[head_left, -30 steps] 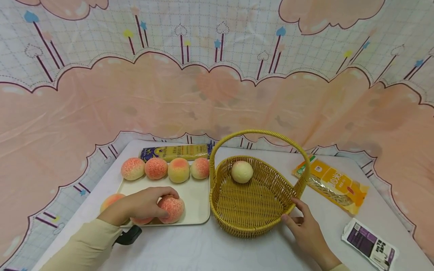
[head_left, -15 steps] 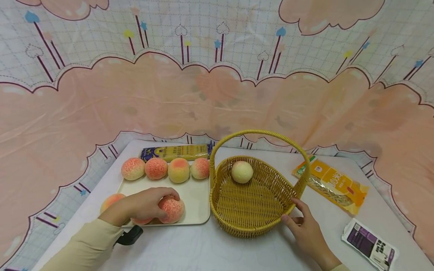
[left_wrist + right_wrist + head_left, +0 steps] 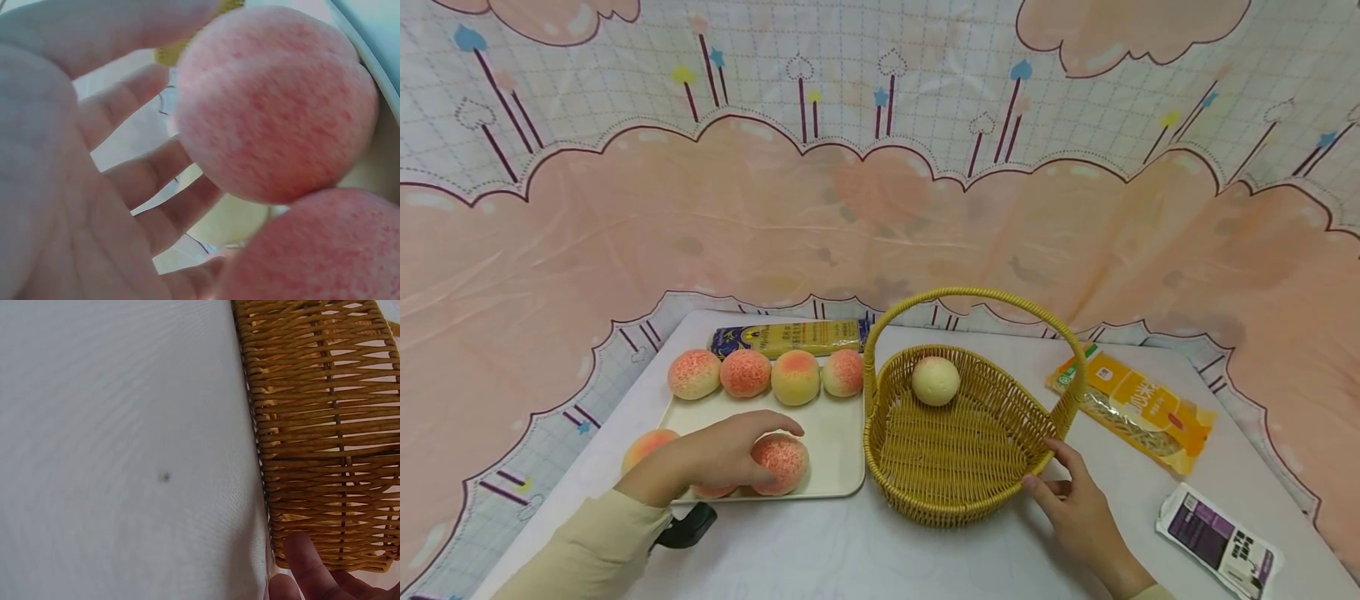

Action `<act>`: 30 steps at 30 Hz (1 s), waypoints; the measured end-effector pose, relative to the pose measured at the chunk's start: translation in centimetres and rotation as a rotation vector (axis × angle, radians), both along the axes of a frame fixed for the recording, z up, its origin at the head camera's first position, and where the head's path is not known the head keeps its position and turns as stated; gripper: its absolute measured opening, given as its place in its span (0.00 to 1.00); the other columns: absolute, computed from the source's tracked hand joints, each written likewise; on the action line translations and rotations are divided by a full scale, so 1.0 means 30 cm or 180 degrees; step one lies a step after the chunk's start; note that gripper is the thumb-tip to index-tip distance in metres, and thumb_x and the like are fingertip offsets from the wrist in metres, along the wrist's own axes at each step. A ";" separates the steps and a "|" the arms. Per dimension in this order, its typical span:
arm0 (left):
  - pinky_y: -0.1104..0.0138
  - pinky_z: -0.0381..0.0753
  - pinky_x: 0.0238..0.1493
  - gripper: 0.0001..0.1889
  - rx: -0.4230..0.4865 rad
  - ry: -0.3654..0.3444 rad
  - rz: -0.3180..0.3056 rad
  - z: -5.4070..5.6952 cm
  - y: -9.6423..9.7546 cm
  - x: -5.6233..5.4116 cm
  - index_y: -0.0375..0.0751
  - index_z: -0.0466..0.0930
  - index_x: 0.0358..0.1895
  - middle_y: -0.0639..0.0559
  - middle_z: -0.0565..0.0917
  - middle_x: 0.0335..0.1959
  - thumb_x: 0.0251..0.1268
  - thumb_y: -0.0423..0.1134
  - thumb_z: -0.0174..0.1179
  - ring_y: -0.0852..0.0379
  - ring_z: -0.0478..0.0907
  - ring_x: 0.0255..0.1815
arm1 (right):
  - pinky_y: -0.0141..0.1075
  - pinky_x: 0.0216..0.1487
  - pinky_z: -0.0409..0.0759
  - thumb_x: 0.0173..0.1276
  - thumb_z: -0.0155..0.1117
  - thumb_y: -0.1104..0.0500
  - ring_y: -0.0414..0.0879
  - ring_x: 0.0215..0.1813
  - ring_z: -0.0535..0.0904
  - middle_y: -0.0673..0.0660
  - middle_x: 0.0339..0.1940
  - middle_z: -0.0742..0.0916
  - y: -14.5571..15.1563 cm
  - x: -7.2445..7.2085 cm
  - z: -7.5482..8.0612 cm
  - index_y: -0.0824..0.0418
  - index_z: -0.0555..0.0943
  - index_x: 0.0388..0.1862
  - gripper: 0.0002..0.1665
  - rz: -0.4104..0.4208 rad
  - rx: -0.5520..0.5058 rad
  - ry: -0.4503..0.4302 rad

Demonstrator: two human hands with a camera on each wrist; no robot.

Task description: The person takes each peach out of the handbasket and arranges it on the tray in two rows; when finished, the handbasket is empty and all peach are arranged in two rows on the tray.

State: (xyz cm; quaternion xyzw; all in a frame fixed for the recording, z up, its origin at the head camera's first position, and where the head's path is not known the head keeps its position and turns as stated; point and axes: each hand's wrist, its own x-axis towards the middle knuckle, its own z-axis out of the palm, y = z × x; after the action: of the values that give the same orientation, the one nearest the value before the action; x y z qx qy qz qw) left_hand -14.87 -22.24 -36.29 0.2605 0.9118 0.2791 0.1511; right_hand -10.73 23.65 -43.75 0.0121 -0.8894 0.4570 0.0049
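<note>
My left hand is spread loosely about a speckled pink peach near the front edge of a cream tray. In the left wrist view the fingers extend behind that peach, and the palm stays apart from it. Another pink peach lies beside it, mostly covered by the hand in the head view. My right hand holds the right side of a wicker basket by its rim, close to the handle's base. Inside the basket, at the back, sits one pale peach.
A row of several peaches lines the tray's back, and an orange-topped peach is at its left. Behind them lies a yellow-and-blue noodle packet. Right of the basket are an orange packet and a purple-and-white pouch.
My left hand's fingers have lifted slightly and spread wider about the peach, which stays nearly in place. The right hand and the basket have not moved.
</note>
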 end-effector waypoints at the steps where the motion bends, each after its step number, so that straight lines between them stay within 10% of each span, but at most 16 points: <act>1: 0.47 0.69 0.63 0.31 0.0018 0.0013 0.0002 0.004 0.003 0.002 0.46 0.76 0.63 0.50 0.78 0.61 0.53 0.42 0.74 0.49 0.72 0.60 | 0.34 0.33 0.79 0.74 0.63 0.52 0.57 0.52 0.82 0.75 0.73 0.64 0.000 0.001 0.002 0.61 0.56 0.76 0.40 -0.0006 0.0006 -0.0020; 14: 0.50 0.70 0.63 0.34 0.0330 0.0123 -0.0160 0.074 0.118 0.062 0.51 0.72 0.69 0.52 0.74 0.66 0.59 0.45 0.71 0.53 0.71 0.62 | 0.37 0.35 0.81 0.75 0.63 0.52 0.61 0.53 0.81 0.71 0.77 0.59 0.000 -0.004 0.017 0.63 0.58 0.77 0.40 0.0076 -0.0091 0.0073; 17: 0.59 0.79 0.49 0.34 0.0525 0.0078 -0.0267 0.073 0.157 0.062 0.48 0.70 0.70 0.51 0.74 0.65 0.59 0.42 0.71 0.60 0.78 0.42 | 0.36 0.36 0.81 0.75 0.62 0.52 0.60 0.53 0.81 0.72 0.77 0.59 0.001 -0.005 0.015 0.63 0.57 0.78 0.40 0.0102 -0.0066 0.0133; 21: 0.58 0.79 0.52 0.34 0.0608 0.0140 -0.0359 0.063 0.209 0.052 0.45 0.69 0.71 0.51 0.73 0.66 0.61 0.43 0.70 0.60 0.80 0.46 | 0.36 0.37 0.81 0.76 0.61 0.51 0.61 0.54 0.80 0.73 0.77 0.58 -0.001 -0.007 0.013 0.64 0.53 0.79 0.43 0.0096 -0.0005 0.0141; 24: 0.51 0.65 0.69 0.34 0.0559 0.0284 -0.0372 0.065 0.257 0.043 0.45 0.70 0.71 0.53 0.71 0.69 0.62 0.45 0.69 0.54 0.65 0.71 | 0.35 0.39 0.81 0.76 0.61 0.51 0.61 0.53 0.80 0.73 0.78 0.57 -0.003 -0.010 0.014 0.65 0.52 0.80 0.45 0.0111 0.0031 0.0181; 30: 0.52 0.64 0.70 0.35 0.0707 0.0274 -0.0335 0.076 0.374 0.021 0.43 0.68 0.72 0.49 0.71 0.70 0.62 0.42 0.69 0.51 0.65 0.71 | 0.35 0.40 0.81 0.76 0.61 0.51 0.60 0.52 0.81 0.73 0.78 0.57 -0.008 -0.010 0.017 0.64 0.50 0.81 0.46 0.0120 0.0095 0.0215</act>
State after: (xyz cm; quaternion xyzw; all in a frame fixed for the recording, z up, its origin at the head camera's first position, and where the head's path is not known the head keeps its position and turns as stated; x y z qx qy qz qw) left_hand -14.24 -11.02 -34.01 0.3349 0.8660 0.3586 0.0965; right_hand -11.02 23.40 -43.24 0.0444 -0.8950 0.4430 0.0262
